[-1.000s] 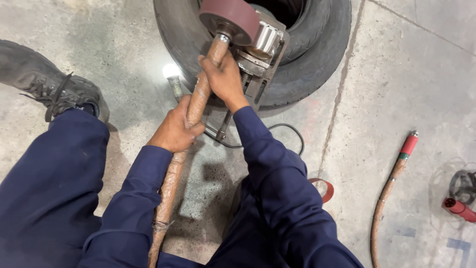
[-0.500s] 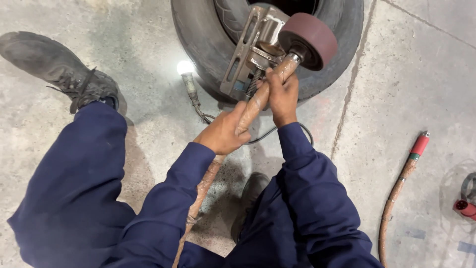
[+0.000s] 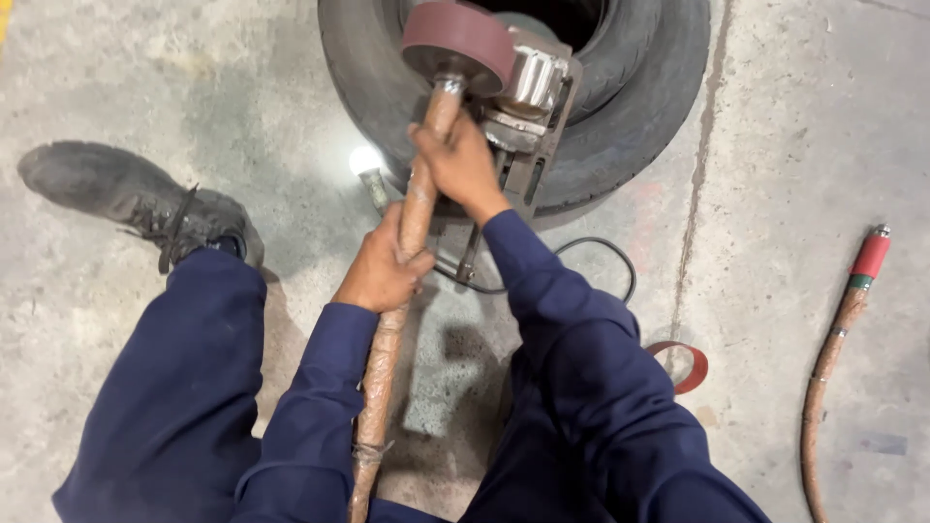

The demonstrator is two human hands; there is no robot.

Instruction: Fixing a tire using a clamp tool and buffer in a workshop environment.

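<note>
Both hands on the long wrapped tool shaft [image 3: 397,291], which runs from near my lap up to the tyre [image 3: 639,126]. My left hand [image 3: 383,266] is closed around the shaft at mid-length; my right hand [image 3: 463,167] is closed around it higher, just below the dark red drum [image 3: 460,41] at its tip. Drum sits over the tyre's near sidewall, beside a metal bracket [image 3: 528,116] clamped on the bead. Cannot tell whether drum touches rubber.

Step, as I judge it: working the drum at the tyre's inner edge, grip set, tool presented.

Next move calls for a steady two-hand hold, right hand guiding the head, left bracing the length, and keeping clear of the bracket.

Around me: small lit lamp [image 3: 366,165] by the tyre, black cable [image 3: 591,261] on the concrete floor [image 3: 804,116], a red band loop [image 3: 683,366], a second hose [image 3: 835,339] well apart at right. My boot [image 3: 136,203] planted left.
</note>
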